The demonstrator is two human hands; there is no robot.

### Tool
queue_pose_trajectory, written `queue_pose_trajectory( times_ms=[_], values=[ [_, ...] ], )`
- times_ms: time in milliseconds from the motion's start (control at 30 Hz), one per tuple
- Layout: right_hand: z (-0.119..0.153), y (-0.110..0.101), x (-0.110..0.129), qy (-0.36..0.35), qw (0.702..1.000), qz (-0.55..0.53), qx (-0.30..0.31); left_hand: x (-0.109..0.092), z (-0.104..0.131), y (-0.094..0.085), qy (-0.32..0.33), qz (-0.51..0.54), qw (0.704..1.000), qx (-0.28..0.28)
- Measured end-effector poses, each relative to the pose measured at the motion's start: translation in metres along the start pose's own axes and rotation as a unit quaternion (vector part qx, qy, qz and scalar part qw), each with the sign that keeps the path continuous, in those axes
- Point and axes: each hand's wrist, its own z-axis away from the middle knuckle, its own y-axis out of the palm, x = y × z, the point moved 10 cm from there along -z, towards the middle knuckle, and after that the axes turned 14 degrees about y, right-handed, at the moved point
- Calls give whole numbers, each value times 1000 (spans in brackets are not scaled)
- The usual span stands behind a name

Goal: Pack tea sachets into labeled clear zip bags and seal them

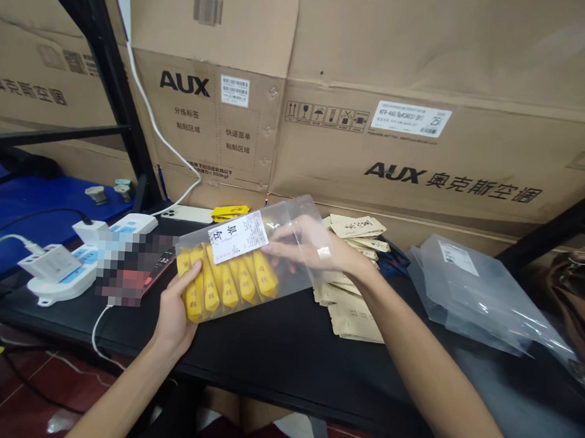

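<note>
My left hand point(180, 306) grips the lower left end of a clear plastic bag point(293, 272), with the thumb across its front. Inside the bag, several yellow packets point(224, 291) with dark print stand in a row. A white label point(240, 237) is stuck on the bag's upper front. At the bag's right end, my right hand point(293, 242) reaches into the opening. Its curled fingers show hazily through the plastic, near the label's right edge; whatever they hold cannot be made out. The bag is tilted, its right end higher, above the black table point(272, 364).
Beige paper packets point(353, 320) lie behind my right forearm. Flat clear bags point(468, 291) are stacked at the right. Another yellow packet point(230, 212) lies behind the held bag. A power strip point(94, 258), cables and a phone point(193, 213) occupy the left. Large cartons point(327, 148) stand behind.
</note>
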Motion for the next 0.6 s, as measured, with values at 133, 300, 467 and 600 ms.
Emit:
queue_pose_trajectory(
  times_ms=[133,300,467,600],
  values=[
    [-2,-30,5,-66,989,-99,-88,-4,-1,-1,7,24,999,-32],
    [-3,-98,-44,-71,894,-168,-409,-30,-7,-12,110,88,983,-119],
    [-65,-64,-79,11,932,109,-344,-32,-10,-17,125,112,976,-138],
    [-109,-30,-86,14,946,193,-260,-28,-10,-17,116,115,978,-133]
  ],
)
